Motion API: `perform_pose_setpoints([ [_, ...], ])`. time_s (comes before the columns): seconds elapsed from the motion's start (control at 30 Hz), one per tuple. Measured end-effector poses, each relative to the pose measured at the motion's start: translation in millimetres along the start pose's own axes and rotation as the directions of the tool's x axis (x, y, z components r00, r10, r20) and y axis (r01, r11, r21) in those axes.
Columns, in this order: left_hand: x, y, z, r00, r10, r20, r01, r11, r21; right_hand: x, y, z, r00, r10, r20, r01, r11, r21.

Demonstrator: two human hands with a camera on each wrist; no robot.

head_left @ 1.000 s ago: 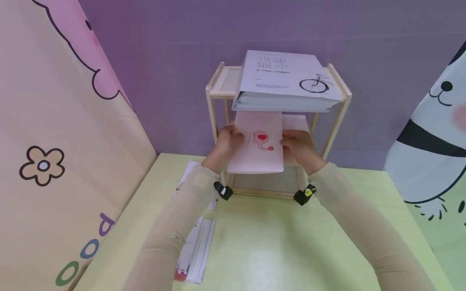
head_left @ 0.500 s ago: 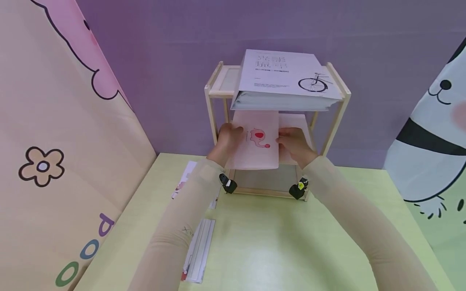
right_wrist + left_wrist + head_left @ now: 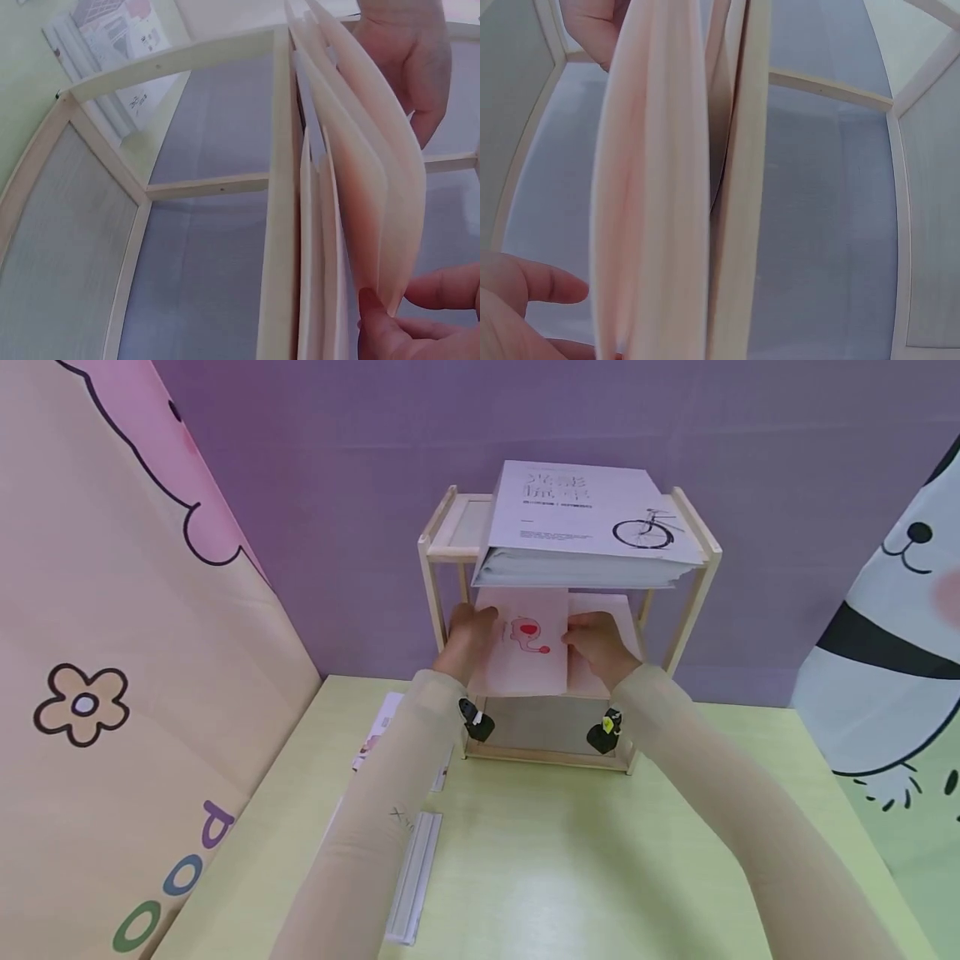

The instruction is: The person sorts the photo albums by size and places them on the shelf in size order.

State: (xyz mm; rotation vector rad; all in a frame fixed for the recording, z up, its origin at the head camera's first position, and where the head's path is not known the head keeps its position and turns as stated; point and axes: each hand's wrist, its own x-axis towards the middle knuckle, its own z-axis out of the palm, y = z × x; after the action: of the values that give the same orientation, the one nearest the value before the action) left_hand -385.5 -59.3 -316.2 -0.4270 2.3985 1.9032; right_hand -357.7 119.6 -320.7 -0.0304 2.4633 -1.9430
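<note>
On the tabletop (image 3: 540, 860), in front of the wooden rack (image 3: 547, 727) and to its left: a white stack (image 3: 416, 881); nearer the rack's left foot, a printed booklet (image 3: 382, 714). At the rack's middle shelf, a pink booklet (image 3: 517, 672) with a red elephant — pinched at its sides by left hand (image 3: 471, 631) and right hand (image 3: 600, 642). Lower, toward the rack's right post: a second pink booklet (image 3: 615, 610). Atop the rack, a thick white book (image 3: 555, 531); behind, a purple curtain (image 3: 337, 527).

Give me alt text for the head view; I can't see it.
A person's left hand and right hand hold a pink booklet by its sides at a wooden rack, below a thick white book on its top. White booklets lie on the table, partly behind the left sleeve.
</note>
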Motion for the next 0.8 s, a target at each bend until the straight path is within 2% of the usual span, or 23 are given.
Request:
perform_pose_setpoints([
  [0.23,11.2,3.7,-2.1,0.999,0.019,-0.043,-0.015,0.996,0.082,11.8,-3,1,0.995,0.099,-0.003,-0.099,0.994,0.047],
  [0.3,12.3,4.1,-2.6,0.999,0.014,-0.043,-0.01,0.997,0.08,14.1,-3,2,0.993,0.119,-0.007,-0.118,0.991,0.06],
  [0.53,11.5,3.0,-2.6,0.999,0.0,-0.054,0.002,0.999,0.046,17.2,-4,4,0.993,0.114,0.009,-0.115,0.989,0.096],
  [0.7,12.5,1.1,-4.6,0.997,0.031,-0.077,-0.025,0.997,0.077,18.4,-6,6,0.995,0.095,0.024,-0.097,0.987,0.128],
  [0.8,13.4,0.1,-5.9,0.997,0.023,-0.08,-0.015,0.995,0.099,19.3,-6,8,0.994,0.103,0.028,-0.106,0.985,0.136],
])
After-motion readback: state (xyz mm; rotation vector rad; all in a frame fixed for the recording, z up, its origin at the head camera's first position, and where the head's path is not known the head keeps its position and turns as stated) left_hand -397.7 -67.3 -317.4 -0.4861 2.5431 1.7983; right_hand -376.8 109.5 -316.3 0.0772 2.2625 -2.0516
